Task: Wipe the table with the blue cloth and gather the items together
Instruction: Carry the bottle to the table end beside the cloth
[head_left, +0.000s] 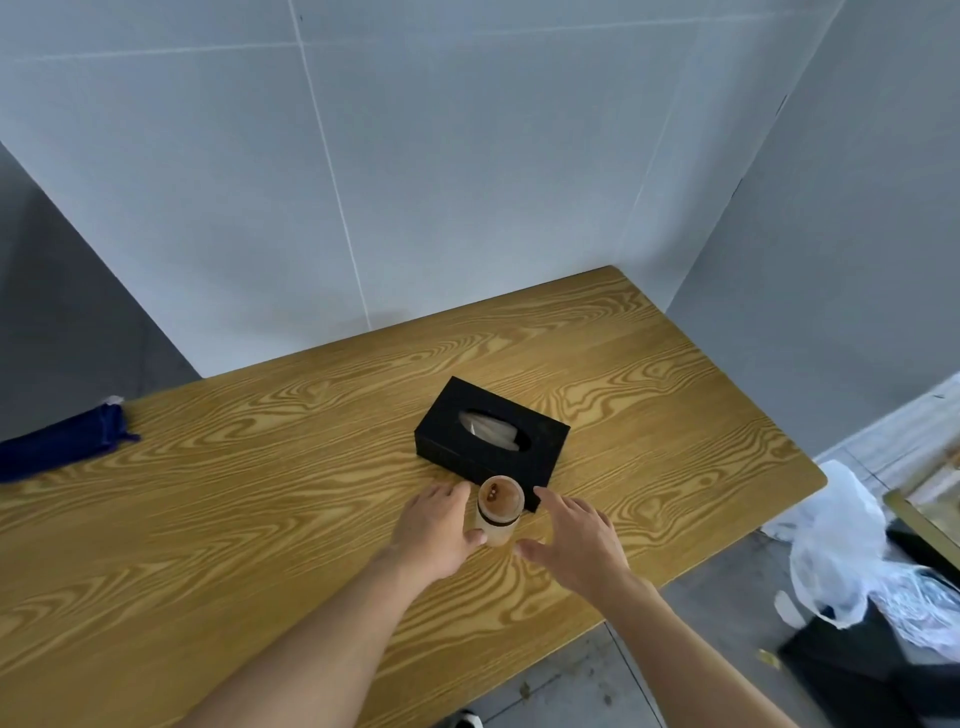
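Observation:
A small tan jar (497, 514) with a dark band stands upright on the wooden table (260, 519), touching the front corner of a black tissue box (491, 439). My left hand (434, 532) is against the jar's left side, thumb on its front and fingertips by its lid. My right hand (574, 538) hovers just right of the jar, fingers spread, with a small gap between it and the jar. The dark blue cloth (60, 444) lies bunched at the table's far left edge, far from both hands.
Grey walls close in the table at the back and right. White plastic bags (841, 545) and dark items sit on the floor past the table's right end. A shoe tip (467, 719) shows below the front edge.

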